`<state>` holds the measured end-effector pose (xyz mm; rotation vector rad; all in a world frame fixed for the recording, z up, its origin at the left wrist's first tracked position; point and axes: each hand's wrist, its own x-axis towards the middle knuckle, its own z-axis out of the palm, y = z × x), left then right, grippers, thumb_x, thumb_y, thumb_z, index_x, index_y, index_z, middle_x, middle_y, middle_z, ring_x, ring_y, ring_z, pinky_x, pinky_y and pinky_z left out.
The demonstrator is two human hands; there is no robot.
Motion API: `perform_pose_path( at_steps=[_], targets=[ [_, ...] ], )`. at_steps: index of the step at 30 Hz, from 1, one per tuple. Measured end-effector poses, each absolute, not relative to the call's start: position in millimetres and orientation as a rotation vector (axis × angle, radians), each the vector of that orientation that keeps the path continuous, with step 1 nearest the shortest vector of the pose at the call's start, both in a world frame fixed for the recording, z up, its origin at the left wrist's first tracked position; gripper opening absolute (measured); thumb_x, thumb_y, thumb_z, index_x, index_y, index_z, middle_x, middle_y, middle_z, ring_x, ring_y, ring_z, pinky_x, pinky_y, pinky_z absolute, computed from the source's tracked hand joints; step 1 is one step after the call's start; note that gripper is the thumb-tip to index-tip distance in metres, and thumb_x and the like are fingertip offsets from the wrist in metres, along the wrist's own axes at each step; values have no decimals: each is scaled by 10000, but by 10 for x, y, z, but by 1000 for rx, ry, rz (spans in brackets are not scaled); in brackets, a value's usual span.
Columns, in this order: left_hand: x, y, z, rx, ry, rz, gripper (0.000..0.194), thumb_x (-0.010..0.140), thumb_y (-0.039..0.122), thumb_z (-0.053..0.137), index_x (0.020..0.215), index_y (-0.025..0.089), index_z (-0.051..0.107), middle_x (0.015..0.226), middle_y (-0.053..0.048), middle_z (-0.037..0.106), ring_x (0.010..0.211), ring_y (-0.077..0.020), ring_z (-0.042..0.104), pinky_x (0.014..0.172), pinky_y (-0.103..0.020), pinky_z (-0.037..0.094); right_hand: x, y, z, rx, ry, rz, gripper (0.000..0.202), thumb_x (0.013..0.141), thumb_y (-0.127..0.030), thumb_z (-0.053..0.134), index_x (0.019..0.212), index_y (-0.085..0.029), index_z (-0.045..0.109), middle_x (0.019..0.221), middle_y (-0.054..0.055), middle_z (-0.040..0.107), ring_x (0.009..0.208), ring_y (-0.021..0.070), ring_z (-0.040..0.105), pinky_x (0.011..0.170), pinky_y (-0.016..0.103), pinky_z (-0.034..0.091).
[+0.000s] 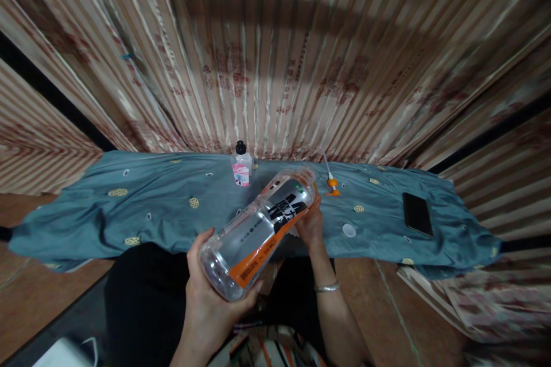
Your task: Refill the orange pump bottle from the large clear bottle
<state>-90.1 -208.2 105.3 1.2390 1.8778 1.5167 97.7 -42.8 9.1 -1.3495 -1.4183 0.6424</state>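
Note:
A large clear plastic bottle with a grey, black and orange label lies tilted across both hands above the cloth. Its base end rests in my left hand, fingers and thumb wrapped round it. Near the other end, my right hand grips the far side, its fingers partly hidden behind the bottle. Beyond the bottle stands a small clear bottle with a black cap and a pink label. Right of my right hand, an orange pump head with a thin pale tube lies on the cloth.
A blue-green patterned cloth covers the long narrow table. A round white disc and a black phone-like slab lie on its right part. Pleated curtains hang close behind. A white object sits at lower left.

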Motion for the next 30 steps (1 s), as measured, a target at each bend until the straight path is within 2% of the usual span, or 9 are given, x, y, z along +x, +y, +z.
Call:
perform_pose_path(
  at_steps=[3, 13, 23, 30],
  targets=[
    [-899, -2082, 1054, 1235, 1878, 1520, 919, 615, 370, 834, 1428, 209, 437, 994, -13, 693, 827, -223, 728, 746, -349, 609, 966, -440, 123, -1353, -1385, 664, 719, 751, -497, 725, 1338, -191, 443, 1106, 133, 772, 949, 298, 767, 809, 408, 604],
    [-901, -2083, 1010, 1218, 1889, 1532, 918, 612, 396, 833, 1430, 215, 455, 1047, -36, 700, 885, -250, 741, 777, -371, 616, 975, -452, 97, -1349, -1403, 667, 745, 795, -487, 678, 1415, -189, 392, 1127, 141, 763, 990, 309, 757, 850, 427, 590],
    [-899, -2072, 1011, 1221, 1848, 1548, 911, 633, 422, 849, 1423, 214, 448, 995, -37, 716, 816, -244, 750, 721, -363, 627, 981, -448, 89, -1393, -1411, 656, 694, 764, -463, 666, 1350, -179, 425, 1091, 136, 769, 977, 319, 756, 850, 446, 587],
    [-879, -2061, 1034, 1208, 1837, 1568, 894, 633, 379, 834, 1424, 207, 455, 981, -22, 710, 802, -227, 745, 735, -348, 623, 967, -454, 136, -1402, -1373, 687, 663, 747, -493, 688, 1286, -190, 446, 1070, 133, 775, 937, 316, 765, 810, 439, 596]
  ],
)
